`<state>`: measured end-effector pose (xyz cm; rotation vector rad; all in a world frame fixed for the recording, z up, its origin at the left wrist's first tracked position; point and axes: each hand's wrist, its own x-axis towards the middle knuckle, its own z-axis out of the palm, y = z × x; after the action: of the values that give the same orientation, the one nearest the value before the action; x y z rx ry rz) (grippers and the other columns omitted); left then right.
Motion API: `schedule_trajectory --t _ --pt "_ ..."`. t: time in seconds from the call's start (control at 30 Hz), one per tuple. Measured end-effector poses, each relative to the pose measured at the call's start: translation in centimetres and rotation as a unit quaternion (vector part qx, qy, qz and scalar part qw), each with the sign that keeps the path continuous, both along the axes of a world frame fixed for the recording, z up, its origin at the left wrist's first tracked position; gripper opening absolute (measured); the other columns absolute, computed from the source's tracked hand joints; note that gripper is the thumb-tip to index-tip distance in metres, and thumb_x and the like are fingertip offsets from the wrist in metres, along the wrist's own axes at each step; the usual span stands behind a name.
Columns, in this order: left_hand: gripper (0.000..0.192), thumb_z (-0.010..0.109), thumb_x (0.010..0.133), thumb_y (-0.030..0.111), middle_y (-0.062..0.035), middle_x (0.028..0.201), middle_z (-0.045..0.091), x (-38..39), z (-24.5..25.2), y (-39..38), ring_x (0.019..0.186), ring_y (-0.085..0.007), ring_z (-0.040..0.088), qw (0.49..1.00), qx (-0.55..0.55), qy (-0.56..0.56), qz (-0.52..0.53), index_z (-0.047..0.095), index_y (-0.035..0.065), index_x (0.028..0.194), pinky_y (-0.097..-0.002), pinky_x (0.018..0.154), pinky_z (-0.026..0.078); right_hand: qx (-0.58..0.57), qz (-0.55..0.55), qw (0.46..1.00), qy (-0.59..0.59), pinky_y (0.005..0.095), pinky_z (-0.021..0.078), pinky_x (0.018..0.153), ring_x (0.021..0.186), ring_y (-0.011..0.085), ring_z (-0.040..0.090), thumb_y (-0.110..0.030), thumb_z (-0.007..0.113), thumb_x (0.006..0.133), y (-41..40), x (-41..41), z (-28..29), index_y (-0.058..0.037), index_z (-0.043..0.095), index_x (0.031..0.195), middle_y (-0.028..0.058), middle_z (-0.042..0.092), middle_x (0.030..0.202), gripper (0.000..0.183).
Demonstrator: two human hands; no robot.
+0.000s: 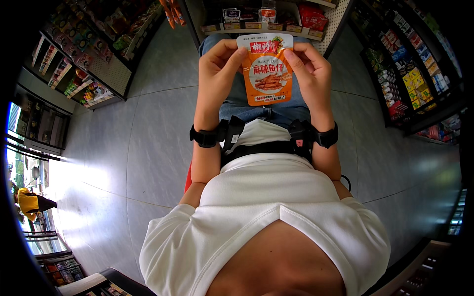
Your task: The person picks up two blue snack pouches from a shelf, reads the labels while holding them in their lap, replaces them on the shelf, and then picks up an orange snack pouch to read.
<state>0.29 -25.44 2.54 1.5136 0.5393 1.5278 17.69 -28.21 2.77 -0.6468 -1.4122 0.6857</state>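
An orange and white foil snack pouch (270,70), printed with a picture of dried fish strips, is held upright over my lap with its front towards me. My left hand (221,66) pinches its upper left edge between thumb and fingers. At the upper right edge, my right hand (310,68) grips it the same way. Both wrists wear black straps with small devices. Beyond the pouch, a low store shelf (264,27) holds small packets, among them a dark one (232,15) and a red bag (313,17).
Shelving with packaged goods stands at the left (89,87) and at the right (411,81). Grey floor tiles (159,122) lie between. A person in a yellow top (29,203) is by the bright glass front at far left. Counter edges show at the bottom corners.
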Motion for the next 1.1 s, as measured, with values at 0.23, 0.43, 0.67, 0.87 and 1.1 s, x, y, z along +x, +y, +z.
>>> schedule_trajectory --t 0.23,0.43,0.67,0.87,1.1 --pt "0.012 0.057 0.086 0.011 -0.0015 0.071 0.061 -0.13 -0.06 0.14 0.065 -0.0046 0.055 1.0 0.011 0.015 0.009 0.057 -0.0007 0.088 -0.0176 0.057 0.042 0.006 -0.021 1.0 -0.022 0.0161 0.0417 0.06 0.068 0.0022 0.054 -0.011 0.058 0.086 0.0 0.0 -0.01 0.0019 0.059 0.09 0.0012 0.061 0.075 0.013" --pt "0.01 0.057 0.086 0.01 -0.0024 0.071 0.062 -0.12 -0.05 0.17 0.064 -0.005 0.056 1.0 0.008 0.02 0.006 0.057 -0.0003 0.086 -0.0176 0.056 0.043 0.024 -0.064 0.996 -0.057 0.016 0.039 0.057 0.065 0.0012 0.051 -0.011 0.057 0.087 -0.01 -0.07 0.03 0.0016 0.059 0.088 -0.0007 0.059 0.072 0.012" --pt "0.013 0.058 0.085 0.012 -0.0033 0.077 0.063 -0.12 0.17 -0.13 0.068 -0.0053 0.056 0.999 -0.008 0.037 -0.019 0.059 -0.0006 0.09 -0.0186 0.058 0.044 0.033 -0.074 0.996 -0.043 0.0164 0.0403 0.059 0.066 0.002 0.052 -0.01 0.057 0.087 0.37 0.05 -0.43 0.0017 0.059 0.09 -0.0002 0.06 0.074 0.012" --pt "0.014 0.058 0.085 0.011 -0.0036 0.078 0.063 -0.18 0.03 -0.08 0.07 -0.0063 0.057 0.999 0.004 0.033 -0.019 0.06 -0.0011 0.092 -0.0193 0.059 0.046 0.008 -0.049 0.999 0.011 0.0166 0.0435 0.066 0.074 0.004 0.057 -0.01 0.058 0.086 0.24 -0.11 -0.18 0.002 0.06 0.094 0.0031 0.063 0.082 0.015" --pt "0.015 0.058 0.085 0.011 -0.0039 0.081 0.063 -0.32 -0.12 0.21 0.073 -0.0074 0.058 1.0 0.004 0.008 0.004 0.06 -0.0012 0.094 -0.0196 0.061 0.047 -0.021 -0.029 0.999 -0.006 0.0151 0.0397 0.059 0.068 0.0017 0.052 -0.013 0.059 0.085 0.26 -0.04 -0.28 0.0017 0.061 0.09 -0.0001 0.06 0.075 0.015"
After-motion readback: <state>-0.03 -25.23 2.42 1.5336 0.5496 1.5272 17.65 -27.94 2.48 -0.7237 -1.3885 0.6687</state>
